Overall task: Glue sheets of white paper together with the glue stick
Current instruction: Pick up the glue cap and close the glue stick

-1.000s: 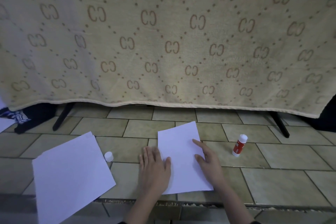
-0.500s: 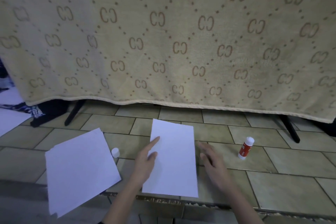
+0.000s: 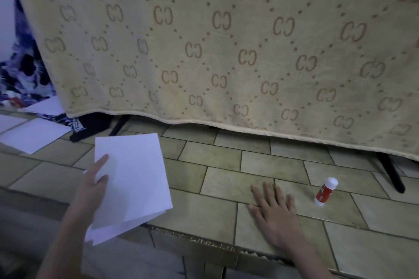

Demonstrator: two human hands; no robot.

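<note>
My left hand (image 3: 93,186) grips a white paper sheet (image 3: 133,174) by its left edge, with thumb and index finger on top and the other fingers hidden beneath. The sheet hangs tilted above a stack of white paper (image 3: 108,232), whose lower corners stick out below it. My right hand (image 3: 274,213) lies flat on the tiled floor with its fingers spread and holds nothing. A red and white glue stick (image 3: 325,191) stands slightly tilted on the floor, to the right of my right hand and apart from it.
A beige patterned blanket (image 3: 226,52) hangs across the back over a stand with black legs (image 3: 390,172). More white sheets (image 3: 31,133) and blue patterned cloth (image 3: 25,75) lie at the far left. A step edge (image 3: 192,240) runs along the near floor.
My left hand has carried the sheet from the middle to the left, over the stack. My right hand has left the paper and now rests flat on the floor.
</note>
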